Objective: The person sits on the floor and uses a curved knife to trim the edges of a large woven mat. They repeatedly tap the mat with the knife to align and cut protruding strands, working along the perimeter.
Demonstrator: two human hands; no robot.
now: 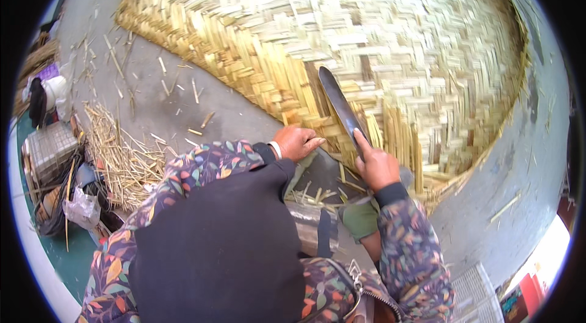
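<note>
Big woven mat (pixel 390 30) is spread on the floor (pixel 531 195), taking up most of the view from about 10 o'clock round past 12 to 4. A long dark-bladed knife (pixel 337 97) is held by the right hand (pixel 377 167), a bit out from the middle toward 4 o'clock. Its fingers are wrapped around the handle, pretty firmly by the look of it, with the index finger stretched along the knife and aimed at 11, same as the blade, which is laid over the mat. The right forearm is brought in from about 5 o'clock, wrist kept more or less straight.

The left hand (pixel 297 143) is placed almost dead centre, right by the mat's near edge, with that forearm angled in from 8. Its fingers are curled together, thumb pointed toward 3. Whether the edge is actually pinched can't be told from here, tbh. Over at 9 o'clock a messy heap of straw (pixel 125 167) is piled on the floor, and a green-covered foot (pixel 360 220) is seen just below the right hand, around 4 to 5.
</note>
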